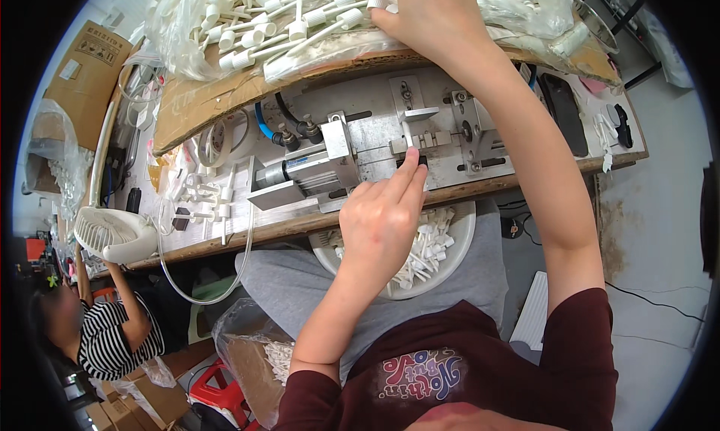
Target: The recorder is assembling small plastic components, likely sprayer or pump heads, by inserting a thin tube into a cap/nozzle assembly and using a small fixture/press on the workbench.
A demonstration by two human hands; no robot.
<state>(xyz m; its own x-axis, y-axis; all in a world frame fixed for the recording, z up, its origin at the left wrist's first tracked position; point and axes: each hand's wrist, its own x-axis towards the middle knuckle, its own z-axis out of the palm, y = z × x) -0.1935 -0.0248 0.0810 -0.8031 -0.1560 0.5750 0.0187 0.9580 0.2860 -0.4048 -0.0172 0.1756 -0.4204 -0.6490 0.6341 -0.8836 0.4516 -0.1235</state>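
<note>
My left hand (381, 221) reaches over the front of a metal clamping fixture (431, 141). Two of its fingers are stretched out, the others curled, and a fingertip rests at the end of a small white plastic piece (409, 135) in the fixture. A dark part shows under the second fingertip; the thumb is hidden. My right hand (431, 19) is up at the pile of white ribbed-cap plastic sticks (300, 26), thumb and fingers closed on a white ribbed cap (378, 1). The top of this hand is cut off by the picture's edge.
A pneumatic cylinder (304, 169) sits left of the fixture. The pile lies in clear plastic on a cardboard sheet (202, 109). A white bowl (457, 247) of pieces rests at my lap. A small fan (112, 234) and a phone (564, 112) flank the bench; another person (112, 330) sits at left.
</note>
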